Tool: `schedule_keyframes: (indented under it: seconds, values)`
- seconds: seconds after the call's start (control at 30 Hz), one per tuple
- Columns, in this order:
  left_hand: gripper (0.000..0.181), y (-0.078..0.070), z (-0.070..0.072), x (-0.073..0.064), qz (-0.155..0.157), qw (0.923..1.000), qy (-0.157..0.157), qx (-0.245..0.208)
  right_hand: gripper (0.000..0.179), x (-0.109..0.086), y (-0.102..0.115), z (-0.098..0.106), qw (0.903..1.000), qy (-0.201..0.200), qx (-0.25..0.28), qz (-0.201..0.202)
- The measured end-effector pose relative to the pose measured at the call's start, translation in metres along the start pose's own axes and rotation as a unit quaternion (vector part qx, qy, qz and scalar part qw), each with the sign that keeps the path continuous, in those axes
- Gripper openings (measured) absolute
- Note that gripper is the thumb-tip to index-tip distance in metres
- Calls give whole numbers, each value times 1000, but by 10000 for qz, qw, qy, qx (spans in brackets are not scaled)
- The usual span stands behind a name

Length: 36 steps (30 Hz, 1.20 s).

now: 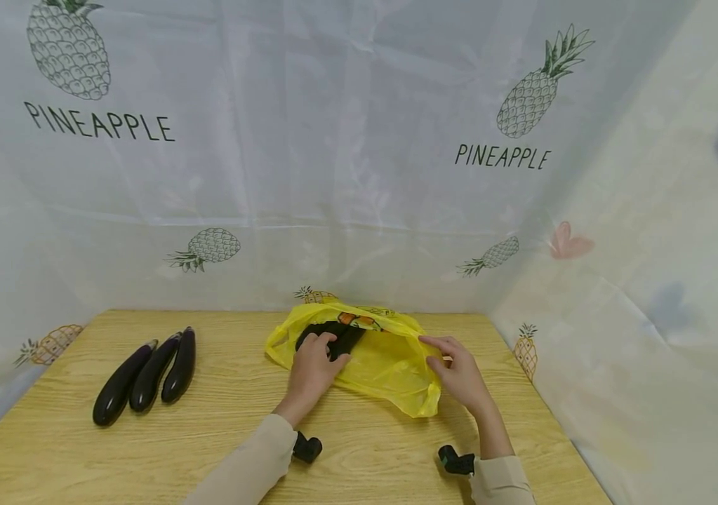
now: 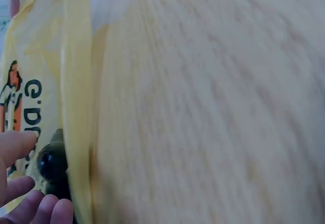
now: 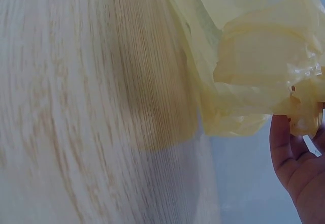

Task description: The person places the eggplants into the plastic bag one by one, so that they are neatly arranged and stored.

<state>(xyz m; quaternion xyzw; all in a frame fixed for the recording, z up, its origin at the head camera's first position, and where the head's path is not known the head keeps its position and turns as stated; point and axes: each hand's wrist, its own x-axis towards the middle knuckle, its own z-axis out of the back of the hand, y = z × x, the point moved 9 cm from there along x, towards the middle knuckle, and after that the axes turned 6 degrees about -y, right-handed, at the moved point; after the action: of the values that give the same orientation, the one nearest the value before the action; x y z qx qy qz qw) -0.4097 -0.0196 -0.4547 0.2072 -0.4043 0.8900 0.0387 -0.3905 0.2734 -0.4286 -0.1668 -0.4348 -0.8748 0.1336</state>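
Observation:
A yellow plastic bag (image 1: pixel 390 365) lies on the table with its mouth spread toward me. Dark, glossy eggplants (image 1: pixel 349 338) are inside it, partly hidden by my left hand (image 1: pixel 313 365); how many cannot be made out. In the left wrist view, the rounded end of one eggplant (image 2: pixel 52 162) shows beside my fingers, which are spread apart and not closed round it. My right hand (image 1: pixel 462 375) pinches the bag's right edge between thumb and fingers, holding it up. Three more eggplants, a left one (image 1: pixel 120 386), a middle one (image 1: pixel 154 375) and a right one (image 1: pixel 180 368), lie side by side at the left.
The wooden table (image 1: pixel 359 456) ends at a pale curtain (image 1: pixel 359 175) printed with pineapples, which stands behind and along both sides. A black wrist device (image 1: pixel 307 447) sits at the left cuff, and another black device (image 1: pixel 456 461) at the right cuff.

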Motion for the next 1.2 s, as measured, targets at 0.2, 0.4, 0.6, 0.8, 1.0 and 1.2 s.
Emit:
schedule_keyframes:
  seconds: [0.2, 0.4, 0.6, 0.8, 1.0, 1.2]
  values:
    - [45, -1, 21, 1, -183, 9998, -33, 111, 42, 0, -1, 1, 10000, -6, -42, 35]
    - [47, 2, 52, 6, -257, 9989, -87, 386, 43, 0, -2, 0, 10000, 3, -38, 22]
    - [51, 12, 87, 11, -373, 9962, -235, 745, 43, 0, -2, -1, 10000, 2, -14, 7]
    - [50, 27, 123, 6, -525, 9937, -421, 900, 43, 0, -2, -1, 10000, 3, -31, 16]
    - [51, 39, 153, -1, -547, 9912, -490, 1097, 43, 0, -2, 1, 10000, -11, -61, 15]
    - [54, 59, 179, -9, -457, 9889, -506, 1319, 43, 0, -3, 0, 10000, -1, -52, 55]
